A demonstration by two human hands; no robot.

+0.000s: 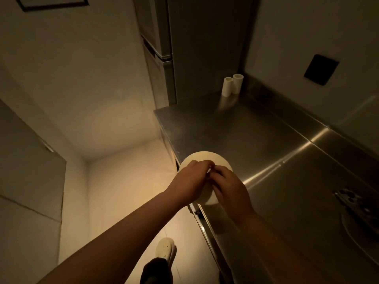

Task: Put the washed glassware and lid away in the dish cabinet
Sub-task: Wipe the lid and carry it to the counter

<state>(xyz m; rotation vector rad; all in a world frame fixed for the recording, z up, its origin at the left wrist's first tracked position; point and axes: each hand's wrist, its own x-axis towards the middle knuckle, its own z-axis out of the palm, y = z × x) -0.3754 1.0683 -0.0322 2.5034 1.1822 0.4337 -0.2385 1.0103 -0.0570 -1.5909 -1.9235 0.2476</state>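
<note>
Left hand (190,177) and right hand (229,187) both closed on a pale round lid (203,158), fingertips meeting on top, at the front edge of the steel surface (256,140). Lid reads as picked up, step is carry-off; next needs a turn toward the cabinet, not identifiable here. Two white cylinders (232,85) stand far back.

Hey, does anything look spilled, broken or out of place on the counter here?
No spills or damage show. The round white lid, under the left hand and right hand, hangs over the counter edge. Two white cups stand upright at the back. Dim light hides details.
</note>
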